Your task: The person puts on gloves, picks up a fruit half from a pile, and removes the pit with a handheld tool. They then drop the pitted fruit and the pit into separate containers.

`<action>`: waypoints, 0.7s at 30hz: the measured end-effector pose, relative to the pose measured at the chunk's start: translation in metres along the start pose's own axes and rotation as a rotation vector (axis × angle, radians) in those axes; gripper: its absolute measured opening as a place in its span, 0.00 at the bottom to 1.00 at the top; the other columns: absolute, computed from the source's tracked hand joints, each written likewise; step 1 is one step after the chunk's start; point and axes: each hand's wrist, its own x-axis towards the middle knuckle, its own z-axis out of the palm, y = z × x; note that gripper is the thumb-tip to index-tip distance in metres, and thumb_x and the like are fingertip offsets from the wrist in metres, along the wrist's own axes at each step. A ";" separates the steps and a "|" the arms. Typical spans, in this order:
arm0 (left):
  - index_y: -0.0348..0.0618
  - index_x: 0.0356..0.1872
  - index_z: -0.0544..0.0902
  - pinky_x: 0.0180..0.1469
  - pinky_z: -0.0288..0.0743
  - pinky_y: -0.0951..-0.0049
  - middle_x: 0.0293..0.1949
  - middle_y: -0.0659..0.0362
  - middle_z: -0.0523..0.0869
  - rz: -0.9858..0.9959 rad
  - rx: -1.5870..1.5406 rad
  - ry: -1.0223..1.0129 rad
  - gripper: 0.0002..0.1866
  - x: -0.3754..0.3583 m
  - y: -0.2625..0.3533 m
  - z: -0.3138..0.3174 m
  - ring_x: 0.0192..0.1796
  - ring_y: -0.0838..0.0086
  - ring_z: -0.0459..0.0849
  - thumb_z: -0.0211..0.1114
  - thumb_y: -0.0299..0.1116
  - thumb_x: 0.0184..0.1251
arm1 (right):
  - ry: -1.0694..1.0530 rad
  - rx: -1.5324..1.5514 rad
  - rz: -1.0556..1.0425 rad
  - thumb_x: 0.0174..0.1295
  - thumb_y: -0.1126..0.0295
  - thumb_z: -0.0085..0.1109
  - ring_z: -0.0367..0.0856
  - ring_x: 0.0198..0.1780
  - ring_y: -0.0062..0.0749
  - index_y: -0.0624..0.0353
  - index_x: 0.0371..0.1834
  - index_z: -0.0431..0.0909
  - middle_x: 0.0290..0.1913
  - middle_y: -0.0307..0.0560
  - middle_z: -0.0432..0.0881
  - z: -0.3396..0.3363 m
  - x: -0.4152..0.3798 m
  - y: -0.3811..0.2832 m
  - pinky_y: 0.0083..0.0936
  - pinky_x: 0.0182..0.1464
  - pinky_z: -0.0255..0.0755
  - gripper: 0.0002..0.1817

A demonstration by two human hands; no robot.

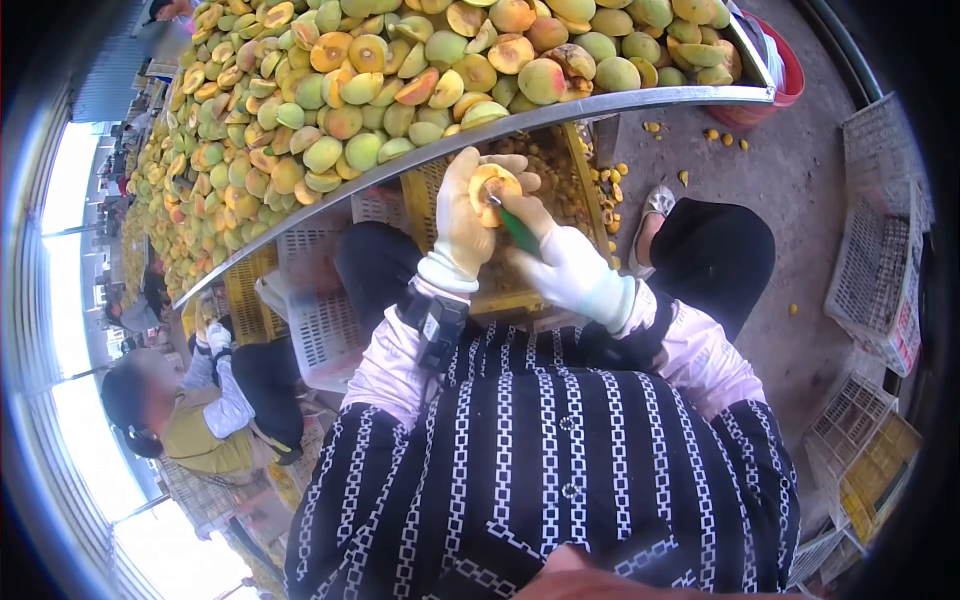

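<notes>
Left hand [462,215], gloved, cupped around a halved peach [493,188], cut face turned up toward the blade, just below the near edge of the metal table [600,105]. Right hand [565,265], gloved, closed on a green-handled knife [515,228], tip set into the pit hollow. Held over a yellow crate [575,170], likely to catch pits. Heaped peach halves [400,70] above. Co-worker [200,400] seated at left.

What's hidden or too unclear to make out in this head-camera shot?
- Head view: the working tip of the green-handled tool in the right hand is hidden behind the halved fruit.
- The left hand covers the fruit's back.
- The yellow crate under the table rim: contents too small to identify.
- The red bucket is cut off by the picture's dark edge.
</notes>
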 end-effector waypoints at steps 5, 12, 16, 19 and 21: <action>0.32 0.51 0.74 0.48 0.81 0.62 0.47 0.47 0.82 -0.022 0.179 -0.026 0.23 0.005 0.004 -0.009 0.47 0.59 0.84 0.43 0.44 0.77 | -0.049 -0.283 0.077 0.60 0.70 0.56 0.82 0.33 0.55 0.52 0.67 0.60 0.31 0.60 0.80 -0.005 0.005 0.003 0.41 0.33 0.74 0.30; 0.32 0.48 0.77 0.49 0.78 0.69 0.46 0.45 0.84 0.233 0.433 0.116 0.23 0.001 -0.012 0.000 0.44 0.65 0.85 0.45 0.45 0.77 | -0.014 -0.403 0.155 0.60 0.66 0.58 0.81 0.30 0.55 0.61 0.51 0.67 0.25 0.59 0.80 -0.002 0.011 0.008 0.43 0.33 0.75 0.19; 0.31 0.46 0.77 0.43 0.80 0.71 0.37 0.46 0.85 0.244 0.462 0.159 0.22 0.000 -0.016 0.004 0.39 0.65 0.86 0.46 0.45 0.76 | -0.082 0.012 0.171 0.60 0.65 0.57 0.80 0.23 0.45 0.62 0.46 0.67 0.20 0.55 0.77 0.004 0.008 0.022 0.34 0.26 0.74 0.16; 0.31 0.45 0.78 0.41 0.81 0.70 0.36 0.47 0.85 0.321 0.479 0.158 0.23 -0.002 -0.019 0.006 0.38 0.65 0.86 0.47 0.45 0.76 | -0.307 0.740 0.521 0.60 0.65 0.57 0.73 0.15 0.28 0.60 0.40 0.68 0.17 0.42 0.72 -0.012 0.014 -0.001 0.22 0.18 0.67 0.13; 0.32 0.46 0.77 0.37 0.81 0.71 0.36 0.46 0.85 0.333 0.425 0.127 0.24 0.001 -0.022 0.002 0.34 0.66 0.86 0.47 0.47 0.76 | -0.363 0.821 0.573 0.60 0.65 0.58 0.69 0.13 0.22 0.59 0.37 0.68 0.17 0.38 0.70 -0.022 0.018 -0.005 0.18 0.15 0.63 0.11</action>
